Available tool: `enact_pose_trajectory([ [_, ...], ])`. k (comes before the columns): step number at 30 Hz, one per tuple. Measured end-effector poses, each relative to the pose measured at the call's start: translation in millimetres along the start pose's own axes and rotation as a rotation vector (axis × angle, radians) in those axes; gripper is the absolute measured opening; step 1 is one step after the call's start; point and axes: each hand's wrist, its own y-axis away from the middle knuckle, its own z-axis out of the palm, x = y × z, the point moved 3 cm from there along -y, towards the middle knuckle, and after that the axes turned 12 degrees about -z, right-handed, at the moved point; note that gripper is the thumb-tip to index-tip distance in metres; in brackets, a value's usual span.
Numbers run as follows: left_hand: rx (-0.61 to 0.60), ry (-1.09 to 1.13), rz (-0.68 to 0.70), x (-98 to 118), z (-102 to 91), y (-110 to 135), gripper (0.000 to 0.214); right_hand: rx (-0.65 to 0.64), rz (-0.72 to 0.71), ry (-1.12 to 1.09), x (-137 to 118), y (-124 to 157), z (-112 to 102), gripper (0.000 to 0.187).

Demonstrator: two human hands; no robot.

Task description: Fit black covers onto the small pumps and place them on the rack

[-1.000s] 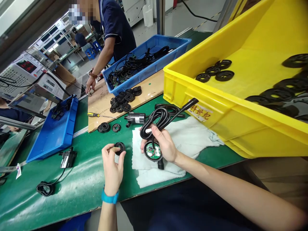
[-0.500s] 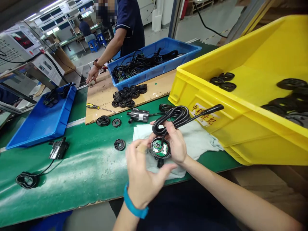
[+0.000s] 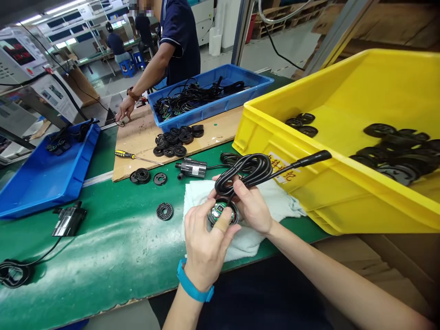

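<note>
While the right hand [image 3: 250, 211] clenches a coiled black cable [image 3: 244, 173], the left hand [image 3: 204, 250] closes its fingers on a round circuit-board housing [image 3: 222, 212] just above a white towel [image 3: 248, 244]. A blue bin [image 3: 206, 117] holds cables, a yellow crate [image 3: 261, 137] black discs, on a green counter [image 3: 113, 233].

Factory assy line — green bench [image 3: 103, 206], yellow crate [image 3: 343, 201], blue tray [image 3: 79, 160].
</note>
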Motion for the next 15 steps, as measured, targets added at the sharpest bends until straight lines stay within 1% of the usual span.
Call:
enact_pose_trajectory([
  [5,-0.015,0.001,-0.042,-1,-1.5,-1,0.032,-0.1,-0.134,0.275,-18,-9,-10,0.049],
  [9,-0.041,-0.002,-0.037,-2,-1.9,-2,0.033,-0.201,-0.151,0.413,-26,-14,-17,0.041],
  [12,-0.05,0.006,-0.03,-2,-1.4,-3,0.034,-0.231,-0.153,0.474,-29,-16,-22,0.032],
  [15,-0.06,0.019,-0.034,-3,-0.1,-3,0.033,-0.282,-0.151,0.552,-32,-17,-24,0.028],
])
